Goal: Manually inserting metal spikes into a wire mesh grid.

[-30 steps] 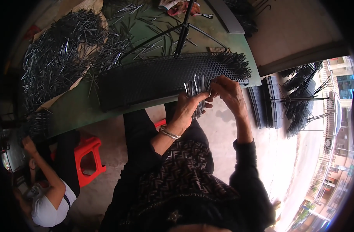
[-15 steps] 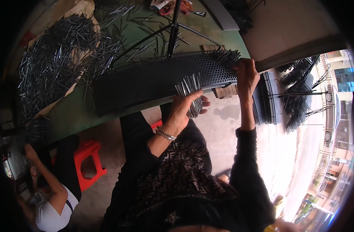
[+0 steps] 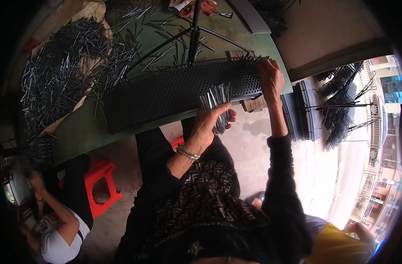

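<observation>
My left hand [image 3: 204, 126] is closed round a bundle of thin dark metal rods [image 3: 217, 99], which fan upward in front of a long black perforated metal panel [image 3: 161, 92]. My right hand [image 3: 271, 80] is at the panel's right end, its fingers pinched together by the upper edge. Whatever those fingertips hold is hidden. A few short rod ends [image 3: 253, 58] show along the edge beside them. Behind the panel rises a black metal stand [image 3: 194, 42] with splayed legs.
A large heap of similar rods [image 3: 67, 66] lies on brown paper on the green table [image 3: 80, 143], with loose rods around it. More panels and racks [image 3: 304, 110] stand at right. A red stool [image 3: 102, 189] and a co-worker [image 3: 62, 233] are lower left; a person in yellow [image 3: 337, 244] is lower right.
My right hand has moved left and slightly away from me, onto the panel's end. The left hand has stayed in place with its rods. A person in yellow has come into view at lower right.
</observation>
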Demonstrator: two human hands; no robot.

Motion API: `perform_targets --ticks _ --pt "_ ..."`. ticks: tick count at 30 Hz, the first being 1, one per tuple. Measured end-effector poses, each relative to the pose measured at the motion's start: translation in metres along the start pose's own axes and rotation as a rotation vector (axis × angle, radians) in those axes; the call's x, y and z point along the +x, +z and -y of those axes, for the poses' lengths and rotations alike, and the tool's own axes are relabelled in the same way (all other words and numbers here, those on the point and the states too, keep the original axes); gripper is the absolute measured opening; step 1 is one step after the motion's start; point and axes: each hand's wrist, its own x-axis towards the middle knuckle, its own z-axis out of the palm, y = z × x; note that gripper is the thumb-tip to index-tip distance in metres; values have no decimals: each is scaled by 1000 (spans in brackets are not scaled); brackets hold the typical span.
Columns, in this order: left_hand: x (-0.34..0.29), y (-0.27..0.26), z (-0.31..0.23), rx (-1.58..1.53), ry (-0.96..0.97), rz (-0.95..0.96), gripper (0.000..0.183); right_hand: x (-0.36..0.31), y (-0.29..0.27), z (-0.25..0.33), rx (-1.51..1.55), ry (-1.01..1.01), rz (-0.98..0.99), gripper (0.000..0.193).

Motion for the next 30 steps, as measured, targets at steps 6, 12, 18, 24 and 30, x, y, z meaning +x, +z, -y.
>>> perform_targets --ticks 6,12,18,24,30 --pt "0 -3 -1 1 -17 8 26 -12 10 -6 3 -38 -137 14" --pt "-2 -3 -2 20 -1 24 26 -19 12 -16 -182 -111 -113 18" --pt "-8 -2 -4 95 20 18 26 -38 -4 28 448 138 154 32" --pt "-9 0 -3 200 38 12 25 -60 -41 72 685 247 627 22" --pt "-12 6 -4 208 70 31 22 -64 -45 69 736 287 554 17"
